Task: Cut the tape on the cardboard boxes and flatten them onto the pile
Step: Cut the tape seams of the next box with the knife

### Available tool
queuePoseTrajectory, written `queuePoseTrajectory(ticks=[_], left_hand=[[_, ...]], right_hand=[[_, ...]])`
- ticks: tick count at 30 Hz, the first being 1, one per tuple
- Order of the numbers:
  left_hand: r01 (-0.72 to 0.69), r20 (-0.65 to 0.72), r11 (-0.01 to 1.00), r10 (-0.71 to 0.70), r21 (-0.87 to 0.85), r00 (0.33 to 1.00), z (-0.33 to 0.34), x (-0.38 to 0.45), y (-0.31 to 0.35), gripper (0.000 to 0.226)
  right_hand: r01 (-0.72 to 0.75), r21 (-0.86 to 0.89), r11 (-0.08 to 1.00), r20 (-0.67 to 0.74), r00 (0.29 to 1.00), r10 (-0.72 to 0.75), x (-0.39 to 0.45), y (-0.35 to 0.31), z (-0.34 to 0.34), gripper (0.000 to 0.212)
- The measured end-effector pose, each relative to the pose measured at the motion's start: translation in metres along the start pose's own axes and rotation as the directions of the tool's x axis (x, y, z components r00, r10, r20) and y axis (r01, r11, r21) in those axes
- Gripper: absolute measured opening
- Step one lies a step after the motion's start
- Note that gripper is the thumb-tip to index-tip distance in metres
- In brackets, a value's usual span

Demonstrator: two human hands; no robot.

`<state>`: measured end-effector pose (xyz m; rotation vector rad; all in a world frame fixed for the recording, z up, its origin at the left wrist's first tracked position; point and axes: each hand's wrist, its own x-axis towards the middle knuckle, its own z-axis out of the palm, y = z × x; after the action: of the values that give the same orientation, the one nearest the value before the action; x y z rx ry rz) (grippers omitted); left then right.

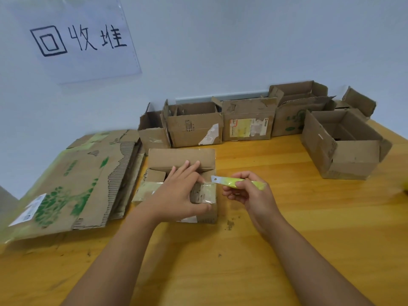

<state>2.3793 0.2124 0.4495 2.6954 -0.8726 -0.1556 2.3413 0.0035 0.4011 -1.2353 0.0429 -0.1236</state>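
On wooden table [287, 250], centre: small cardboard box [183, 161], worn, top flaps open, clear tape on near-right corner. Left hand [180, 195] grips that corner, fingers w/ thumb curled round it. Right hand [247, 191] grasps yellow-green utility knife [231, 182], blade just beside box. Flattened pile [72, 184] lies left; open boxes [249, 120] line pale wall w/ handwritten sign [79, 38].

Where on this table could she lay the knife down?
Bare wood lies between the small box and the big open box, and in front near the arms. The back row of boxes and flattened pile at left are crowded.
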Motion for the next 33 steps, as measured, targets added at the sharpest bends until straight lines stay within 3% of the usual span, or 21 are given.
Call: queuePoseTrajectory(ticks=[2,13,16,21,26,30,33], left_hand=[[0.015,0.018,0.998,-0.015,-0.053,1.0,-0.004,0.0,-0.001,0.052],[0.003,-0.038,1.0,-0.003,0.003,0.999,-0.002,0.0,0.0,0.076],[0.007,-0.048,1.0,-0.007,0.01,0.999,-0.002,0.001,0.0,0.074],[-0.011,-0.106,0.999,0.014,0.033,0.994,0.0,0.001,0.0,0.073],[-0.018,-0.134,0.998,0.025,0.053,0.991,0.0,0.0,0.0,0.078],[-0.058,-0.251,0.986,0.097,0.156,0.963,-0.001,-0.001,0.001,0.072],[-0.068,-0.376,0.958,0.174,0.278,0.91,0.0,-0.007,0.007,0.062]], right_hand=[[0.001,0.003,1.0,0.016,1.0,-0.001,0.0,0.001,-0.001,0.018],[0.001,-0.016,1.0,0.048,0.999,0.0,0.001,0.008,0.004,0.015],[0.008,0.007,1.0,-0.007,1.0,-0.008,0.002,0.002,-0.002,0.019],[-0.023,-0.005,1.0,0.115,0.993,0.024,-0.002,0.008,0.001,0.018],[0.024,0.012,1.0,0.081,0.996,-0.025,-0.002,-0.005,-0.005,0.023],[0.113,0.091,0.989,-0.057,0.992,-0.108,0.002,-0.011,-0.009,0.018],[0.168,-0.015,0.986,-0.042,0.985,-0.168,0.0,-0.007,-0.002,0.027]])
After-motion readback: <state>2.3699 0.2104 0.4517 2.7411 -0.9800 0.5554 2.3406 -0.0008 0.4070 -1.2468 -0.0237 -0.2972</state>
